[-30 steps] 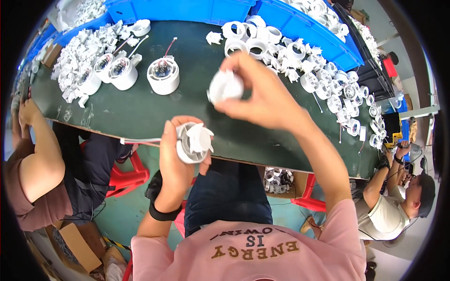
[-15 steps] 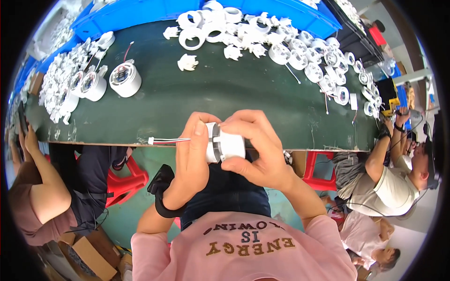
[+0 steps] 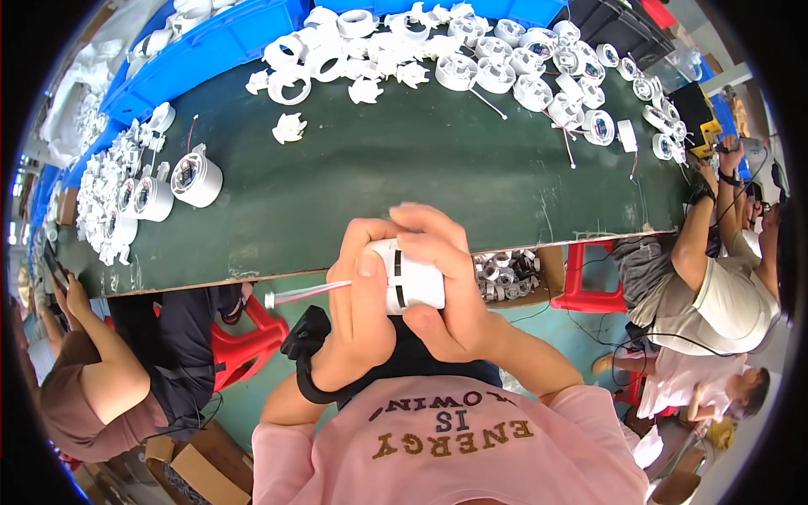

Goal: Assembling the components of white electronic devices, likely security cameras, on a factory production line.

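Just past the table's front edge, both hands hold a white cylindrical housing (image 3: pixel 425 284) with short dark slots along its side. My left hand (image 3: pixel 360 295) is closed round its left end, thumb along the side. My right hand (image 3: pixel 459 290) grips the right end, thumb below and fingers over the top. A thin red and white cable (image 3: pixel 316 292) runs out to the left past my left hand, ending in a small white connector (image 3: pixel 269 300). The housing's end faces are hidden by my palms and fingers.
On the dark green table (image 3: pixel 337 185), white cylindrical units (image 3: pixel 197 178) stand at left beside a heap of small white parts (image 3: pixel 105 189). White rings (image 3: pixel 289 86) and round housings (image 3: pixel 533 91) spread along the back by blue bins (image 3: pixel 202 63). A cardboard box (image 3: pixel 551 273) of parts sits below. Co-workers sit either side.
The dark gap round the housing has narrowed to short slots as its two parts came closer together. My hands have drawn closer round it. The view has turned, shifting the table.
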`<state>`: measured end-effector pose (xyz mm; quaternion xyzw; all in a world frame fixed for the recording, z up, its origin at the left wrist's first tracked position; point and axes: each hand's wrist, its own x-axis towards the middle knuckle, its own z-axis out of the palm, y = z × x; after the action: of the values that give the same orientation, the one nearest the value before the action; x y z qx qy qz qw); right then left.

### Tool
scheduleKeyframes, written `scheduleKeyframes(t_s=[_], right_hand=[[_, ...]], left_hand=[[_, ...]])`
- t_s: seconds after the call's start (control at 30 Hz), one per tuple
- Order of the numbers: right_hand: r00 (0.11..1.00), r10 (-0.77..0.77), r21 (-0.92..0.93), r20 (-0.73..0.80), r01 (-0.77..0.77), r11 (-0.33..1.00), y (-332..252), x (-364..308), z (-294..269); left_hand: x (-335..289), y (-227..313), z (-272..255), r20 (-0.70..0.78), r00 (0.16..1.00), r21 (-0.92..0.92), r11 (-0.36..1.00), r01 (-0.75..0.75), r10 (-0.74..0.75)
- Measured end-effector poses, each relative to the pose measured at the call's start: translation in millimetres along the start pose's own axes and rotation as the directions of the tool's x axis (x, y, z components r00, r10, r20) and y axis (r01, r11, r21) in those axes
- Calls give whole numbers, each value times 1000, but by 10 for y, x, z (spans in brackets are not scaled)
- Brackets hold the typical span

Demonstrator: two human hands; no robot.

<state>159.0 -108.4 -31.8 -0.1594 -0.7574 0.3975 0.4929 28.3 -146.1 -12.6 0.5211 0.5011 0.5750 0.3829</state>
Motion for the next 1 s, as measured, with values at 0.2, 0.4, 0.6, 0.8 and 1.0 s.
scheduleKeyframes(t_s=[0.2,0.4,0.6,0.8,1.0], right_hand=[[995,-82,11,48,82,997,53,14,-59],[997,17,18,72,-19,1000,31,54,-62],[935,345,-133,-80,-353,926,-58,172,-203],[834,434,40,-342,-448,893,217,185,-425],[831,452,40,-324,-466,884,344,227,-557]], left_hand=[[31,5,81,15,991,49,990,-135,134],[90,-32,48,32,996,16,997,-81,80],[422,66,-76,138,970,-48,977,206,-198],[1079,370,-378,635,768,283,897,-338,89],[3262,-86,-1691,-129,936,861,505,-58,326]])
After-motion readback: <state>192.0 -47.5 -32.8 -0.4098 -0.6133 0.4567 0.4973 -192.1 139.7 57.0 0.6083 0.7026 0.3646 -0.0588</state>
